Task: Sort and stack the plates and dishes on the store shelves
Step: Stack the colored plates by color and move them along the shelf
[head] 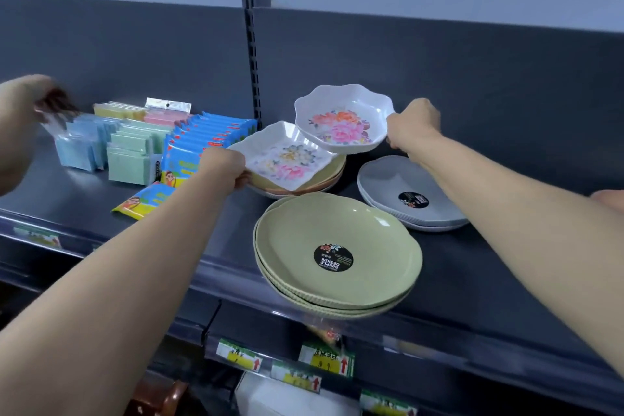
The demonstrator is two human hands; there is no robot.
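White floral bowl (342, 120) hangs lifted above the shelf (472, 280), its rim pinched in the right grip (413, 127). Left grip (224, 167) clamps the square floral dish (283, 155), lying just left and lower atop a stack of tan plates (332, 170), so nearer it.

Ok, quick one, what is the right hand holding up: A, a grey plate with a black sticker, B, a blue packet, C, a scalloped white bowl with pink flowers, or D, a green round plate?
C: the right hand grips the rim of the scalloped floral bowl, raised clear above the shelf.
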